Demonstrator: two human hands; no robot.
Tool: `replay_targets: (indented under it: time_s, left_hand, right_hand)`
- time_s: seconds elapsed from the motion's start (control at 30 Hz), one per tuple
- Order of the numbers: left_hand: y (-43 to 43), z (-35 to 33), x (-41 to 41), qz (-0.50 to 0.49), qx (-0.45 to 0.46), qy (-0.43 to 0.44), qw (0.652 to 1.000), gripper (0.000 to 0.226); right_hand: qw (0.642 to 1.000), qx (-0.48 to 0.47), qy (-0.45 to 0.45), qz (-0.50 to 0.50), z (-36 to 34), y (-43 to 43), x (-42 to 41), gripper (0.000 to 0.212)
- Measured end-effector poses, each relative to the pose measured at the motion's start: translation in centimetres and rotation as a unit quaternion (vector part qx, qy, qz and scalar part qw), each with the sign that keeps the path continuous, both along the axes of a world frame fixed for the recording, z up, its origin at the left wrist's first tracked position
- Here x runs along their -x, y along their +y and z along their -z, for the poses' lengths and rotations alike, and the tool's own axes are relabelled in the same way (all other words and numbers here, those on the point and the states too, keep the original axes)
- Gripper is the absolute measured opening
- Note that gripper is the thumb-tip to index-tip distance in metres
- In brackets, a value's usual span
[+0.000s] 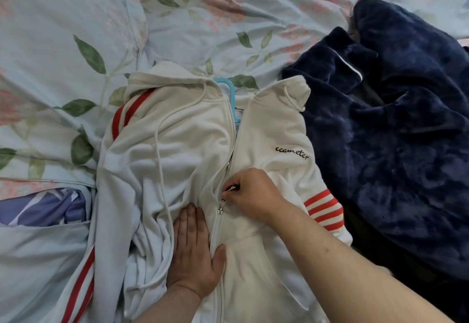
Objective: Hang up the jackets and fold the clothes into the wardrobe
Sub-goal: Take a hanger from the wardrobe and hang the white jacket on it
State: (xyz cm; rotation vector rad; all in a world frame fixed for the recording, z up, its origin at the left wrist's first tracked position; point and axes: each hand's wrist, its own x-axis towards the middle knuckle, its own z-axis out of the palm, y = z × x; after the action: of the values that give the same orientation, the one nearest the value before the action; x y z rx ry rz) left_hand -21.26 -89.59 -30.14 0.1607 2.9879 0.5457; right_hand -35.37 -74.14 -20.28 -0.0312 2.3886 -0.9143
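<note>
The white jacket [177, 144] lies face-up on the bed [76, 30], directly in front of the person, with a blue hanger [229, 89] showing at the collar. Its zipper [214, 236] runs straight away from the body toward that collar, closed below the slider and gaping above it. The left hand [194, 251] lies flat with straight fingers, pressing the cloth just beside the closed teeth. The right hand [253, 193] sits farther up and pinches the zipper pull [229, 187] between curled fingers, so it is the nearer one to the open stretch. The pull likely needs to travel along that axis, away from the body. A dark blue fleece garment [393, 119] lies heaped to the right.
</note>
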Motion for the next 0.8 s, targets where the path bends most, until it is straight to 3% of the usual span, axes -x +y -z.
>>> replay_targets:
  time_s: [0.27,0.57,0.63,0.73,0.8]
  left_hand:
    - [-0.1,-0.2,0.1,0.014,-0.007,0.028,0.999,0.080]
    - [-0.5,-0.2,0.0,0.020,-0.006,-0.009,1.000,0.076]
    - [-0.2,-1.9,0.2,-0.003,-0.034,0.006,0.999,0.083]
    - [1.6,-6.1,4.7,-0.095,-0.149,0.059,0.983,0.087]
    - [2.6,-7.1,9.8,-0.126,-0.143,0.064,0.980,0.091]
  right_hand:
    - [0.989,0.020,0.073,0.131,-2.1,0.5,4.3,0.004]
    - [0.994,0.041,0.051,0.093,-3.3,0.5,7.2,0.009]
    - [0.995,0.041,0.039,0.085,-3.4,0.7,7.1,0.010]
    - [0.996,0.034,0.039,0.070,-3.5,1.0,7.1,0.008]
    - [0.995,0.039,0.042,0.085,-3.5,1.2,7.1,0.005]
